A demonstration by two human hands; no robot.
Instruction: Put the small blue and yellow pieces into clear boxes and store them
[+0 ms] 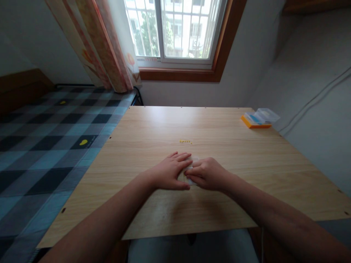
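Observation:
A thin, pale see-through flat piece (181, 176) lies on the light wooden table (137, 146), mostly hidden under my hands; I cannot tell its kind. My left hand (175, 171) rests flat across its left side, with the fingers stretched out and the thumb apart. From the right, my right hand (210, 173) reaches over the same piece, fingers curled and thumb and fingertips pressed together. Whatever is in that pinch is too small to make out. Just beyond both hands, several tiny yellow pieces (185, 141) lie in a short row.
An orange-based box (259, 126) with a clear lid stands at the table's far right corner. To the left is a bed with a checked cover (49, 146). Behind the table is a window (186, 33) with a curtain (101, 47). A cable (309, 102) hangs along the right wall.

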